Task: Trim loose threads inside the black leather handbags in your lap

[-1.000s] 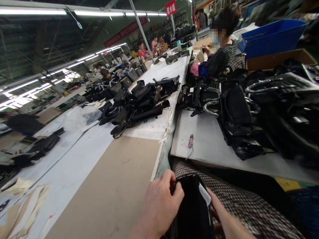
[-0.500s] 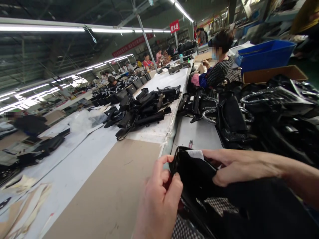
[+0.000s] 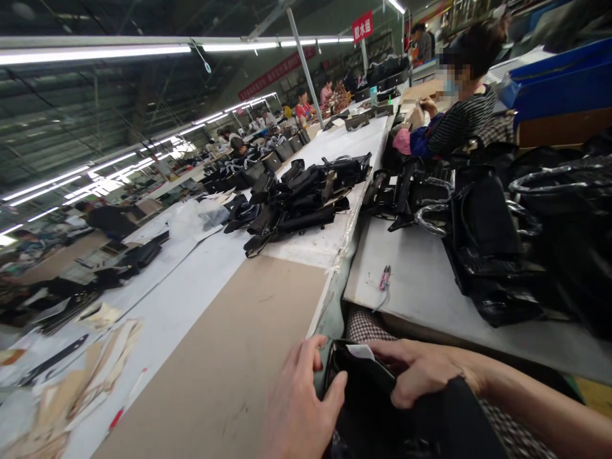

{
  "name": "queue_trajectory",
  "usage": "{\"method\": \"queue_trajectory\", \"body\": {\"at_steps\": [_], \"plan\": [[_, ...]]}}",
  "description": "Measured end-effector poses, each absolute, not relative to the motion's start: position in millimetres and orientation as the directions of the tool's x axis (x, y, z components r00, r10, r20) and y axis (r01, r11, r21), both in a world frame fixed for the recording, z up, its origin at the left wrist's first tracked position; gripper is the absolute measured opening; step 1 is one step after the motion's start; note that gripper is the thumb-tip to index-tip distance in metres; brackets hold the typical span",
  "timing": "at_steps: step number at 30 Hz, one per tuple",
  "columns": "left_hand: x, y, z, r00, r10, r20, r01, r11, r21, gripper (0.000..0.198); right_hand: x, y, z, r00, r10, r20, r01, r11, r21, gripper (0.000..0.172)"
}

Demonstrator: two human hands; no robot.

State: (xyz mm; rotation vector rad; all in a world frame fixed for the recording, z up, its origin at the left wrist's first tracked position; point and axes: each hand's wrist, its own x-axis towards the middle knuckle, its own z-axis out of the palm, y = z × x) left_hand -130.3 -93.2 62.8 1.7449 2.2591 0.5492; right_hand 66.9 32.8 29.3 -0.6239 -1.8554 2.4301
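Observation:
A black bag [image 3: 368,395] tilts at the lower middle, its open mouth facing me and a small white label [image 3: 361,352] at the rim. My left hand [image 3: 303,398] curves its thumb and fingers around the bag's left edge. On the far rim, beside the label, my right hand [image 3: 425,370] grips the bag with the thumb inside the mouth. The lower part of the bag runs out of view. Checkered cloth [image 3: 366,325] shows around it.
A beige board [image 3: 215,357] lies on the white table to the left. Black bag pieces [image 3: 301,197] are heaped beyond it. More black bags [image 3: 492,217] crowd the right-hand table, near a pink-handled tool [image 3: 385,278]. A co-worker [image 3: 459,121] sits further back.
My view has shifted, so the tables appear further right and the pink-handled tool shows fully. Both hands and the bag sit lower in view. My left thumb and index finger look more spread.

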Motion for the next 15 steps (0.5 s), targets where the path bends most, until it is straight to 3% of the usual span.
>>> {"method": "queue_trajectory", "body": {"at_steps": [2,6,9,12,15], "plan": [[-131.8,-83.6,75.7,-0.140,0.983,0.115,0.902,0.079,0.425,0.044,64.3,30.7,32.8,-0.932,0.175,-0.317,0.232,-0.383,-0.894,0.071],[-127.4,-66.6,85.0,0.156,0.969,0.192,0.816,-0.236,0.527,0.016,60.6,29.4,30.7,-0.922,0.165,-0.350,0.255,-0.422,-0.870,0.069],[-126.0,-64.1,78.1,0.334,0.897,0.290,0.759,-0.438,0.482,0.015,61.9,32.9,24.9,-0.908,0.178,-0.378,0.279,-0.416,-0.865,0.063],[-128.7,-66.4,72.2,0.439,0.847,0.299,0.747,-0.529,0.403,0.016,65.8,38.7,18.6,-0.913,0.164,-0.374,0.260,-0.473,-0.842,0.069],[-130.5,-66.1,75.6,0.526,0.828,0.195,0.745,-0.559,0.363,0.019,68.9,43.1,13.3,-0.925,0.149,-0.348,0.249,-0.453,-0.856,0.069]]}}
